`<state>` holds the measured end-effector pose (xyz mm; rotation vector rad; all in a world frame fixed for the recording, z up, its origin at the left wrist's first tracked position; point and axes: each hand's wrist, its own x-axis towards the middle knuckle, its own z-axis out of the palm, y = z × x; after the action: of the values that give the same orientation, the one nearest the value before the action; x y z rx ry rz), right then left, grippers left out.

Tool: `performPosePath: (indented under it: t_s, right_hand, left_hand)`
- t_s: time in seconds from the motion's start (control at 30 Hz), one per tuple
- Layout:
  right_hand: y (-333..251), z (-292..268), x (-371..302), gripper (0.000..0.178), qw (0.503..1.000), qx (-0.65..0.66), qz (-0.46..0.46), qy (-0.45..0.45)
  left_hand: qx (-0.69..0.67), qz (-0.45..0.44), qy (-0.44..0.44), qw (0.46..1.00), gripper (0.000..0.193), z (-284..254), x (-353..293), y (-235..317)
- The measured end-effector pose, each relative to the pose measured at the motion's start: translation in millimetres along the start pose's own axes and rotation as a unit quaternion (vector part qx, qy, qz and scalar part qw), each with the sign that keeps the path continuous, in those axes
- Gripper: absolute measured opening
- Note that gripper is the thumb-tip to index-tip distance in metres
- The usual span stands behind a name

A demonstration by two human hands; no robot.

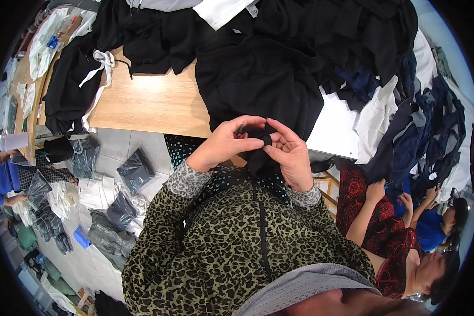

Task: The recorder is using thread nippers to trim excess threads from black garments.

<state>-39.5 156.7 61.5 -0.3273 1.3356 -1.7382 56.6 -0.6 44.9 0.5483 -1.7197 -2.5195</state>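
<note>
A black cloth garment [258, 79] hangs over the table's front edge, and a part of it is gathered up before my chest. My left hand [224, 143] is closed, pinching a fold of the black cloth between thumb and fingers. A small dark thing with a bit of red [240, 135] shows in its curled fingers; its kind is not clear. My right hand [290, 157] grips the same fold from the other side, with thumb and fingertips pressed together on it. Both hands nearly meet just past the table edge.
The wooden table [152, 102] bears more black garments [158, 42] and a white drawstring [104, 66]. Navy and grey garments [432, 121] are heaped at right, where co-workers sit, one in a red-and-black top [361, 210]. Plastic-wrapped packages [136, 169] lie on the tiled floor at left.
</note>
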Motion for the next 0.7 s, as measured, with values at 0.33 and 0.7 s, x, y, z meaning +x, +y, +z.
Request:
performPosePath:
  t_s: [0.33, 0.7]
  right_hand:
    - [-16, -17, 0, 0.067, 0.996, -0.076, 0.026, -0.046]
    - [-32, -30, -1, 0.071, 0.995, -0.093, -0.003, -0.043]
  left_hand:
    - [-0.097, -0.078, 0.003, 0.992, 0.026, 4, 3, 19]
    - [-0.07, -0.127, -0.02, 0.989, 0.022, 5, 7, -4]
